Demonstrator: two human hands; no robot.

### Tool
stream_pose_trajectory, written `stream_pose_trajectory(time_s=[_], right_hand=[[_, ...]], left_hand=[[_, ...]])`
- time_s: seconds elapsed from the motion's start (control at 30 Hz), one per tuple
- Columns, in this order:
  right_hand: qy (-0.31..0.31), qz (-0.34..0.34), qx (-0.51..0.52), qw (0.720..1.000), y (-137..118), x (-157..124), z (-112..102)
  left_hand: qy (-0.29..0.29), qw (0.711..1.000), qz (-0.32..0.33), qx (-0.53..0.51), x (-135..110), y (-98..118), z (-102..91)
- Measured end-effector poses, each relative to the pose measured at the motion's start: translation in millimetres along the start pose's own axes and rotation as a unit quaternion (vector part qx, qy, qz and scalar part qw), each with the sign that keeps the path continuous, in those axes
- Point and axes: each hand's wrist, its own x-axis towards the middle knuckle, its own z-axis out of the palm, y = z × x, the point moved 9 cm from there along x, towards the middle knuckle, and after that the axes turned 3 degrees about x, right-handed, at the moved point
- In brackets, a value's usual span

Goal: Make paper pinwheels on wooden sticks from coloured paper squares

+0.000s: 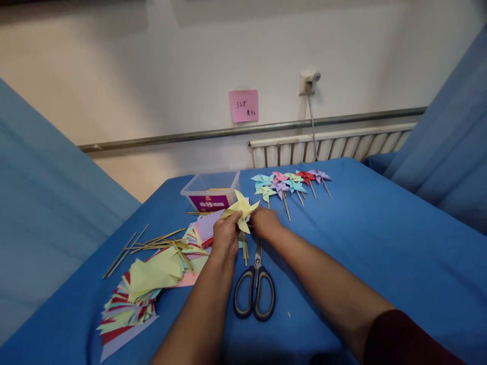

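Blue cloth (pixel 361 243) spreads below a pale wall (pixel 182 71), with curtains (pixel 49 218) hanging on both sides, left and right of a clear tub (pixel 211 204). Just in front of the tub, overlapping its near right corner, a yellow pinwheel (pixel 242 209) is pinched in the left hand (pixel 225 237). Beside it, the right hand (pixel 266 223) has its fingers hidden; whether they grip anything cannot be told. Scissors (pixel 257 261) lie nearer the person than the tub, between the forearms. Paper (pixel 158 274) fans out to the tub's front left, loose sticks (pixel 154 245) crossing its edge. Colored pinwheels (pixel 280 186) cluster right of the tub; behind and to its right are a radiator (pixel 335 147) and, higher up, a pink note (pixel 243 105).
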Motion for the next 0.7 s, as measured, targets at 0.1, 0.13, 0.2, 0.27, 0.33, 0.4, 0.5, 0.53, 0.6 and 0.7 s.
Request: stream_pose_trajectory(time_s=[0.1, 0.13, 0.2, 0.27, 0.33, 0.4, 0.5, 0.53, 0.6, 0.7], right_hand=[[0.008, 0.004, 0.010, 1.000, 3, 0, 2], [0.013, 0.007, 0.015, 1.000, 4, 1, 1], [0.027, 0.012, 0.028, 0.999, 6, 1, 0], [0.043, 0.015, 0.044, 0.998, 6, 0, -2], [0.059, 0.020, 0.061, 0.996, 7, 0, -5], [0.074, 0.030, 0.079, 0.994, 9, -1, -8], [0.087, 0.052, 0.107, 0.989, 14, -6, -11], [0.086, 0.059, 0.117, 0.988, 18, -9, -10], [0.072, 0.066, 0.135, 0.986, 26, -19, -8], [0.030, 0.049, 0.156, 0.986, 39, -40, -1]], left_hand=[[-0.005, 1.000, 0.006, -0.002, 0, 0, 1.1], [-0.008, 1.000, 0.008, -0.001, 0, 0, 1.3], [-0.011, 1.000, 0.009, 0.003, 0, 0, 0.9], [-0.013, 1.000, 0.005, 0.007, 1, -1, 0.2], [-0.014, 1.000, 0.002, 0.006, 1, -2, -0.2], [-0.013, 1.000, 0.004, 0.001, 0, -1, -0.2], [-0.011, 1.000, 0.011, -0.007, -1, 1, 0.6], [-0.010, 1.000, 0.012, -0.007, -2, 2, 0.7], [-0.005, 1.000, 0.013, -0.004, -3, 3, 1.0], [-0.010, 1.000, 0.015, 0.001, -6, 2, 4.5]])
